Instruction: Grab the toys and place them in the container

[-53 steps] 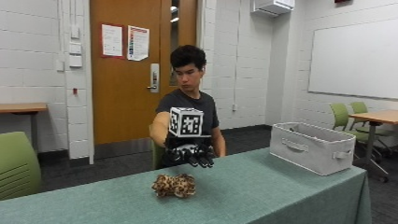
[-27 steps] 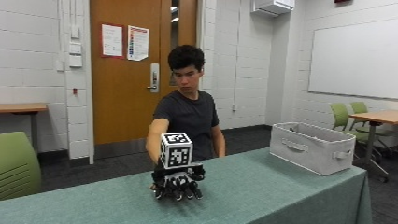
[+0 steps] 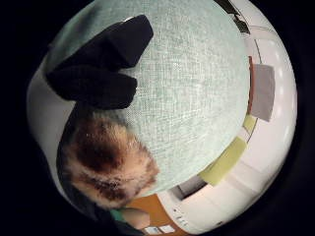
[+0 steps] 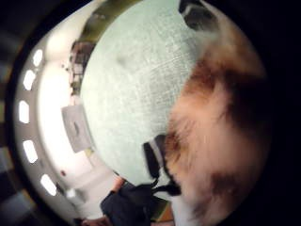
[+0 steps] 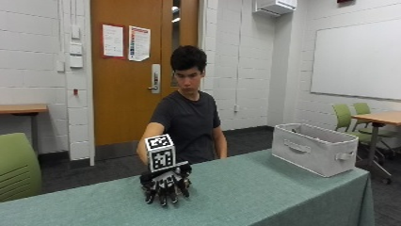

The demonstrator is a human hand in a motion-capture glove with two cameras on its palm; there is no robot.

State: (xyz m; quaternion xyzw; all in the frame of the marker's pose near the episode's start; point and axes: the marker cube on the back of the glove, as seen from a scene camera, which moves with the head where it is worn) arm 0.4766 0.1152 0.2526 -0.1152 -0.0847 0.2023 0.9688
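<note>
Toy [image 3: 106, 164]: a plush piece with tan and dark brown fur, lying on the table [image 5: 263, 188] under the right hand [image 5: 165, 184], lower left of centre in the outside view. From that view the hand covers it completely; both palm views show the fur close against the palm, resting on the green cloth.

Table: covered in green fabric, spanning the lower part of the outside view.

Container [image 5: 315, 148]: a light grey fabric bin with a handle slot on its long side and a tab on its end, standing on the table at the right of the frame, well apart from the hand. Its interior cannot be seen from this angle, so its contents cannot be told.

Right hand: gloved in black, fingers pointing down and spread over the toy, fingertips [image 3: 93, 81] at the cloth. The fingers are draped around the fur; whether they have closed on it cannot be told.
</note>
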